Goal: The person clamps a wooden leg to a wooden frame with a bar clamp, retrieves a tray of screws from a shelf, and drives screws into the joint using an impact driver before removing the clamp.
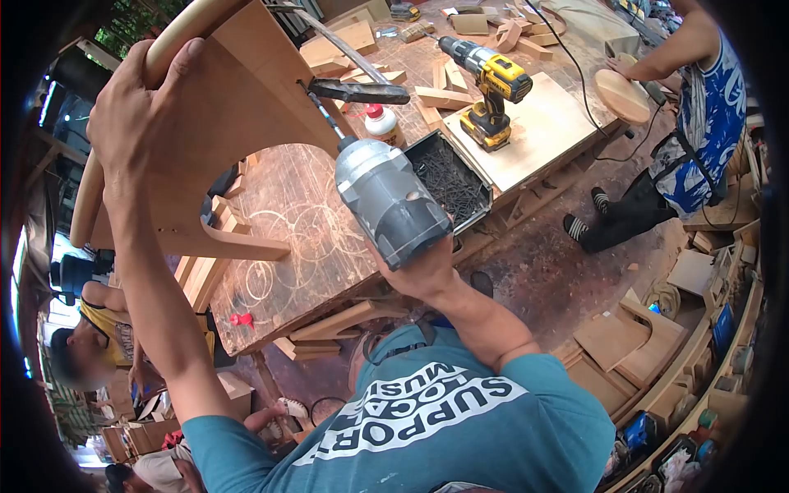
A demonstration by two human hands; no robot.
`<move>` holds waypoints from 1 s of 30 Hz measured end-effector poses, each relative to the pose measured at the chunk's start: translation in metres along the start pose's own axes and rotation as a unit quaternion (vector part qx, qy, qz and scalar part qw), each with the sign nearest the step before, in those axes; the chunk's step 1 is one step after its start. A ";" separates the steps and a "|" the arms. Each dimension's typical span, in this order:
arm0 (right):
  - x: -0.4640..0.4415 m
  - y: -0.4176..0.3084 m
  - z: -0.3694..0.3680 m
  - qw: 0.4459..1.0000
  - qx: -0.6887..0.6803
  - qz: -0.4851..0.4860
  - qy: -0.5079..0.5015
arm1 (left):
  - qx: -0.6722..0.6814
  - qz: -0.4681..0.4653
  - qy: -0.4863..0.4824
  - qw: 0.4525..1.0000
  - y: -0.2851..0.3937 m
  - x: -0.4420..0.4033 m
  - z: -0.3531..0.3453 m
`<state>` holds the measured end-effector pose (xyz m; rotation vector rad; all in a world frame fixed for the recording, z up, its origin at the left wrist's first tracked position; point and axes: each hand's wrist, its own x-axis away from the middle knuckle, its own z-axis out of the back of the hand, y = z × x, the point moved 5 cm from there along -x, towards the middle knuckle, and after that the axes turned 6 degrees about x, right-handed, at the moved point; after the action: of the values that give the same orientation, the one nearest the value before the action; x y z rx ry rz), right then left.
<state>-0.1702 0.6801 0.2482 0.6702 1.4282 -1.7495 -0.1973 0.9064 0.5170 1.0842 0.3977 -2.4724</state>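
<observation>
My left hand (pixel 136 115) is wrapped round the rounded top rail (pixel 182 37) of a wooden furniture piece with a curved panel (pixel 246 90) and short legs. In my right hand (pixel 423 271) is a grey power driver (pixel 390 197); its body hides most of my fingers. The long bit (pixel 323 113) points up and left, and its tip is at the panel's edge. A hammer (pixel 362 91) with a black head lies just beyond the tip. Close to the driver are a red-capped white bottle (pixel 381 123) and a metal tray (pixel 483 201) of dark screws.
A yellow-and-black drill (pixel 493 82) stands on a pale board (pixel 551 123). Wood offcuts (pixel 444 99) lie across the workbench (pixel 304 222); a small red object (pixel 241 319) sits near its edge. One person (pixel 699 107) handles an oval board (pixel 622 97); another person (pixel 107 329) is at lower left.
</observation>
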 end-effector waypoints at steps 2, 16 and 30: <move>-0.002 0.004 0.001 0.995 -0.023 -0.081 -0.050 | 0.003 -0.002 0.001 1.000 -0.002 -0.001 0.001; -0.015 -0.002 0.011 0.988 -0.133 -0.070 -0.016 | 0.130 -0.103 -0.270 0.948 0.026 -0.056 -0.009; -0.019 0.020 0.017 0.977 -0.196 -0.072 -0.031 | 0.399 -0.064 -0.399 0.823 0.038 -0.061 -0.027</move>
<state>-0.1423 0.6669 0.2559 0.3047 1.7485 -1.5127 -0.1249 0.8997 0.5415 0.1204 -0.9142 -2.9744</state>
